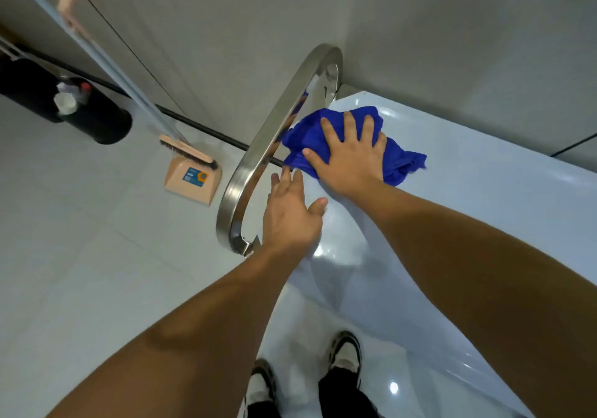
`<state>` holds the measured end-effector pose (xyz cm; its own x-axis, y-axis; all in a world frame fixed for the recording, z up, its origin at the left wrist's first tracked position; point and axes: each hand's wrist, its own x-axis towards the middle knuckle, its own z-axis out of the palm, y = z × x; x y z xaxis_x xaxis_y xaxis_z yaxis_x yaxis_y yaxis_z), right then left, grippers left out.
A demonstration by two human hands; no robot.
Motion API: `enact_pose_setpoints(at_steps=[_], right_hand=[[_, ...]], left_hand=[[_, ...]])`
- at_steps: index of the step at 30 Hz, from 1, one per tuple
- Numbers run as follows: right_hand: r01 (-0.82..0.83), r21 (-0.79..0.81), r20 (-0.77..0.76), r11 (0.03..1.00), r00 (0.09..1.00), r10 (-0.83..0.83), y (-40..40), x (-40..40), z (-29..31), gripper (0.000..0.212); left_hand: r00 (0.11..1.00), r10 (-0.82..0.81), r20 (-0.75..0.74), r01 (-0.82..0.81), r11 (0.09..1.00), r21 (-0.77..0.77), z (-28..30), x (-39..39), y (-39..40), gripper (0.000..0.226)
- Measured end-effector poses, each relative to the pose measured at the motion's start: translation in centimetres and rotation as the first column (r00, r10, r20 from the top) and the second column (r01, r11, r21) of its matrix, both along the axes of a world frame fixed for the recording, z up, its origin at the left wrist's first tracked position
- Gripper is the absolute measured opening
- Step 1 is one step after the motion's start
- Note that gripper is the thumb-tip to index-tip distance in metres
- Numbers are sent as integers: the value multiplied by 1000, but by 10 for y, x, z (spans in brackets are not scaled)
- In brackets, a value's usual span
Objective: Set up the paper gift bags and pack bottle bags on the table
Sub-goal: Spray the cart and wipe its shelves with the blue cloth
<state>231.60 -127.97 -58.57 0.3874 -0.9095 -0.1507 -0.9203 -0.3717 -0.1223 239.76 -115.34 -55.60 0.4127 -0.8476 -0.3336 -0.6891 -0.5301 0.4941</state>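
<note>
A crumpled blue cloth (pixel 400 162) lies on the glossy white table (pixel 468 224) near its far left corner. My right hand (pixel 350 156) presses flat on the cloth with fingers spread. My left hand (pixel 290 214) hovers open at the table's left edge, just short of the cloth and next to the curved steel rail (pixel 268 140). No paper gift bags or bottle bags are in view.
A curved steel rail arcs along the table's left end. On the floor to the left stand a peach dustpan (pixel 193 180) with a long-handled brush and a black bin (pixel 80 111) holding rubbish. My shoes (pixel 345 350) are below the table edge. A wall runs behind.
</note>
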Motion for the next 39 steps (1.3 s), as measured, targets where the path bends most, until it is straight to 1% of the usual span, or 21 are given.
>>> enact_pose_setpoints(at_steps=[1, 2, 3, 4, 5, 7, 8, 11, 12, 14, 17, 18, 20, 22, 25, 26, 29, 31, 33, 36, 39], right_hand=[[6, 17, -10, 1000, 1000, -6, 2, 0, 2, 80], [19, 34, -17, 999, 1000, -19, 3, 2, 4, 79], [36, 48, -21, 998, 999, -35, 5, 4, 5, 79], [54, 61, -25, 997, 998, -52, 8, 6, 6, 79], [69, 72, -28, 995, 997, -67, 13, 7, 6, 79], [90, 84, -24, 992, 996, -88, 24, 9, 7, 79], [97, 89, -20, 991, 995, -95, 31, 9, 8, 78], [112, 114, -7, 987, 994, -111, 54, 9, 9, 78], [111, 119, -4, 987, 994, -111, 64, 9, 9, 78], [95, 112, 0, 989, 995, -96, 88, 9, 8, 78], [90, 113, 6, 990, 996, -91, 126, 13, 7, 78], [95, 117, 7, 989, 995, -96, 136, 15, 7, 78], [97, 128, 7, 987, 995, -98, 156, 20, 8, 78], [85, 134, 14, 987, 996, -88, 173, 23, 9, 77], [97, 142, 15, 985, 995, -100, 192, 21, 11, 75], [104, 145, 9, 984, 994, -106, 196, 20, 12, 75], [105, 143, -7, 984, 994, -105, 200, 21, 15, 76], [98, 152, -12, 983, 995, -98, 200, 18, 18, 77], [90, 165, -19, 982, 996, -88, 200, 15, 21, 78], [96, 203, -10, 975, 995, -96, 209, 10, 25, 75], [74, 203, -6, 976, 997, -74, 214, -1, 25, 71]], left_hand=[[1000, -10, 0, 10, 999, -47, 6, 1, 20, 70], [998, -49, 42, 54, 991, -120, 13, 3, 43, 65], [986, -119, 120, 139, 975, -175, 19, 4, 66, 61], [952, -218, 215, 259, 948, -183, 17, 8, 89, 55], [906, -309, 290, 363, 919, -155, 11, 12, 109, 49], [838, -437, 329, 483, 873, -72, -2, 23, 137, 43], [837, -444, 319, 489, 869, -74, -8, 25, 145, 43], [886, -341, 313, 405, 898, -169, -21, 18, 149, 36], [901, -310, 302, 378, 904, -200, -23, 14, 147, 37], [923, -279, 264, 343, 908, -241, -30, 10, 150, 49], [904, -361, 227, 415, 870, -267, -37, 14, 169, 66], [892, -404, 202, 446, 857, -257, -33, 17, 173, 68], [892, -431, 137, 451, 873, -187, -23, 22, 172, 74], [907, -414, 72, 420, 897, -136, -13, 26, 170, 71], [950, -294, 108, 311, 926, -215, -2, 31, 174, 46], [961, -251, 117, 273, 932, -240, 2, 33, 177, 42], [959, -242, 146, 272, 931, -244, 12, 43, 178, 39], [956, -254, 144, 284, 924, -257, 21, 47, 175, 42], [961, -253, 116, 276, 919, -281, 28, 48, 169, 43], [960, -272, 70, 281, 913, -296, 35, 41, 159, 36], [948, -315, 48, 316, 909, -272, 41, 27, 141, 41]])
